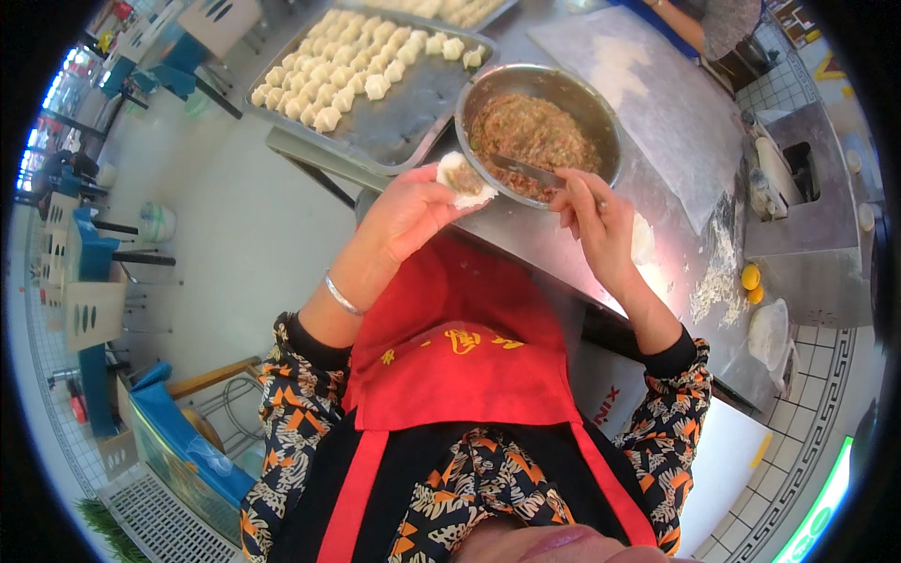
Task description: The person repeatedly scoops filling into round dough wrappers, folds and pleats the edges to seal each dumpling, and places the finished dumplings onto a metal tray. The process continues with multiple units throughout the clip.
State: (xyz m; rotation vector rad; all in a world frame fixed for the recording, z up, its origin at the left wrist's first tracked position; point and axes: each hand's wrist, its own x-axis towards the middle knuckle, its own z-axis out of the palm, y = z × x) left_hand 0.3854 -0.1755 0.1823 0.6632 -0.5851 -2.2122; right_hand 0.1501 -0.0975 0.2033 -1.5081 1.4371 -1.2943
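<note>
A round dough wrapper [449, 167] with a smear of meat filling [464, 179] on it rests in the fingers of my left hand [408, 211], just left of the bowl's rim. My right hand [595, 218] grips a flat metal filling spatula [524, 169], its blade over the minced filling. The wide steel bowl [598, 84] holds a mound of minced meat filling [535, 130] with green flecks. Partly hidden behind my right hand, a pale stack of wrappers [641, 239] lies on the steel table.
A metal tray [415, 119] with rows of folded dumplings [331, 67] sits left of the bowl. Beyond the bowl lies a floured sheet [647, 91]. Another person's arm [683, 28] reaches in at the back. Two yellow fruits [752, 283] and a plastic container [769, 334] stand at the right.
</note>
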